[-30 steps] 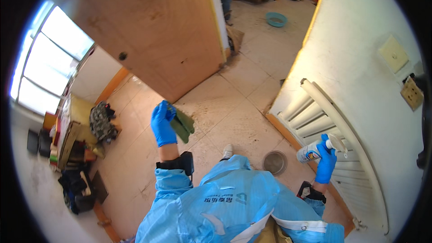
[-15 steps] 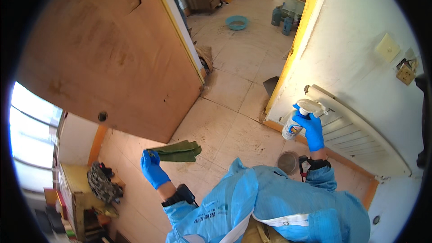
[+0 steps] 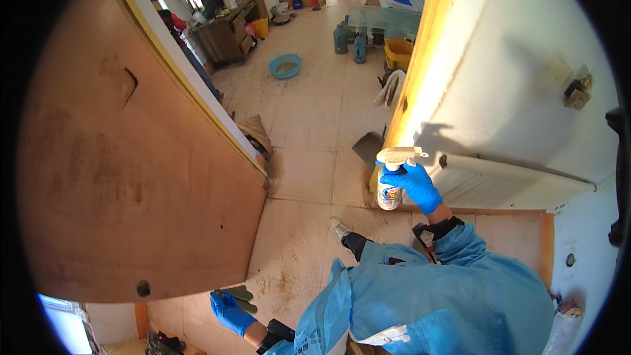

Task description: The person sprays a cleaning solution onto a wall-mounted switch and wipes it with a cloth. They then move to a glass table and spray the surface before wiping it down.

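Note:
My right hand (image 3: pixel 420 187), in a blue glove, is closed round the neck of a white spray bottle (image 3: pixel 390 196) with a pale trigger head. The bottle is upright, in front of the yellow door frame (image 3: pixel 420 85). Low on the left, my left hand (image 3: pixel 230 313), also in a blue glove, grips a folded dark green cloth (image 3: pixel 242 297). That cloth hangs just past the lower edge of the brown door (image 3: pixel 151 190), which stands open on the left and shows stains and a hole.
Through the doorway a blue basin (image 3: pixel 285 66) sits on the tiled floor. Beyond it are a wooden desk (image 3: pixel 227 33), blue bottles (image 3: pixel 340 39) and a yellow bucket (image 3: pixel 398 54). A dustpan (image 3: pixel 368 148) leans by the frame. A white radiator (image 3: pixel 506 184) lines the right wall. Two other people are farther off.
My view has turned, and I have stepped toward the doorway, one shoe now showing. The spray bottle has come nearer the door frame. Both hands keep their hold.

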{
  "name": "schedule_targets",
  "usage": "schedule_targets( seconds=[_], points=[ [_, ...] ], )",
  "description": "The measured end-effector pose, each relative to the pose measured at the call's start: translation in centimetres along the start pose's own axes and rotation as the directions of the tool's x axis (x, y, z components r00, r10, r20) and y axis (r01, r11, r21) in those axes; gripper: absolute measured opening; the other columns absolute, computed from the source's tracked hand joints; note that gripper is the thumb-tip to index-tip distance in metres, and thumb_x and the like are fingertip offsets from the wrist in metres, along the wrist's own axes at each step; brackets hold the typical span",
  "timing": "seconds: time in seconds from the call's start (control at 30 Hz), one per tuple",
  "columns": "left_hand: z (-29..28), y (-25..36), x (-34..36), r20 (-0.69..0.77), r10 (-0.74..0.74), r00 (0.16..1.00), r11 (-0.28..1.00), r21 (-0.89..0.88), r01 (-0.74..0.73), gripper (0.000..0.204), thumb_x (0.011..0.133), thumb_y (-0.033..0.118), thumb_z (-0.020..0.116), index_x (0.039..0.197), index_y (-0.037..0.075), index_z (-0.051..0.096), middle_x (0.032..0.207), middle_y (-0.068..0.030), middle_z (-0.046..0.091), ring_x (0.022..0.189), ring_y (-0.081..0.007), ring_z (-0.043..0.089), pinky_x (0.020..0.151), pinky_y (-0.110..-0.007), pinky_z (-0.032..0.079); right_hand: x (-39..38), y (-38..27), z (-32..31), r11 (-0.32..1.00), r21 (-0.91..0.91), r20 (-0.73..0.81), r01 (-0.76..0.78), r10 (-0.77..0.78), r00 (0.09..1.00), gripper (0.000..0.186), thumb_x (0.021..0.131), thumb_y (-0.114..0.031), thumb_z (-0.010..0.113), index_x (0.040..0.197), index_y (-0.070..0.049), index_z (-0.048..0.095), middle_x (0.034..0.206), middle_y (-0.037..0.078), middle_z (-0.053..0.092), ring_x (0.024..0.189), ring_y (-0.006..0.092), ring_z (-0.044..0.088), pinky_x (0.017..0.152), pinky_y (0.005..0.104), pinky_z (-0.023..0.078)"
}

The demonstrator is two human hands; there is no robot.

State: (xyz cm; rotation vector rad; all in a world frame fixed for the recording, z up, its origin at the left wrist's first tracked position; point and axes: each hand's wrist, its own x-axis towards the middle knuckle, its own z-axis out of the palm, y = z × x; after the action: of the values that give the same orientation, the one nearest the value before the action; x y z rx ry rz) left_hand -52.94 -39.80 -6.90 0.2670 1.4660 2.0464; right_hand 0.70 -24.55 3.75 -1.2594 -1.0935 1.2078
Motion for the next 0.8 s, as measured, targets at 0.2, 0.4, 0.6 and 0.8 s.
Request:
schedule_targets(
  seconds=[0.2, 0.4, 0.6, 0.8],
  points=[
    [7.1, -1.5, 7.5, -0.041, 0.019, 0.999, 1.0, -0.02, -0.02, 0.028, 0.096, 0.021, 0.06, 0.114, 0.0, 0.066, 0.104, -0.0082, 0.069, 0.087, -0.0169, 0.063, 0.075, -0.027, 0.05, 12.5, 0.3, 4.2, 0.991, 0.131, 0.057, 0.031, -0.039, 0.998, 0.043, 0.082, -0.008, 0.076, 0.122, -0.002, 0.061, 0.106, 0.007, 0.069, 0.098, 0.016, 0.066, 0.088, 0.0315, 0.053],
    [21.6, -0.2, 13.5, 0.043, 0.048, 0.998, 0.999, 0.006, -0.048, 0.027, 0.096, 0.02, 0.063, 0.114, 0.001, 0.066, 0.104, -0.007, 0.069, 0.091, -0.0169, 0.063, 0.082, -0.03, 0.051, 24.7, -4.1, 7.3, 0.995, -0.048, 0.061, 0.084, -0.081, 0.995, 0.043, 0.081, -0.011, 0.078, 0.121, -0.002, 0.063, 0.107, 0.006, 0.068, 0.099, 0.0155, 0.065, 0.09, 0.0322, 0.052],
    [33.2, -3.2, 18.4, 0.258, -0.074, 0.963, 0.996, 0.058, 0.061, 0.024, 0.096, 0.024, 0.064, 0.106, 0.002, 0.067, 0.095, -0.0053, 0.067, 0.084, -0.0159, 0.061, 0.077, -0.028, 0.049, 31.4, -2.9, 7.0, 0.999, -0.012, 0.015, 0.033, -0.033, 0.999, 0.04, 0.081, -0.016, 0.08, 0.116, -0.004, 0.065, 0.105, 0.007, 0.071, 0.098, 0.0168, 0.066, 0.087, 0.0346, 0.054],
    [46.7, -9.2, 25.5, 0.358, -0.21, 0.91, 0.961, 0.249, 0.124, 0.024, 0.097, 0.028, 0.063, 0.098, 0.005, 0.067, 0.088, -0.0024, 0.065, 0.079, -0.0131, 0.06, 0.072, -0.027, 0.047, 33.6, 1.8, 1.3, 0.989, -0.11, -0.296, -0.103, 0.067, 0.953, 0.046, 0.076, -0.025, 0.085, 0.113, -0.005, 0.068, 0.105, 0.008, 0.072, 0.096, 0.0174, 0.067, 0.087, 0.0348, 0.054]
  ],
)
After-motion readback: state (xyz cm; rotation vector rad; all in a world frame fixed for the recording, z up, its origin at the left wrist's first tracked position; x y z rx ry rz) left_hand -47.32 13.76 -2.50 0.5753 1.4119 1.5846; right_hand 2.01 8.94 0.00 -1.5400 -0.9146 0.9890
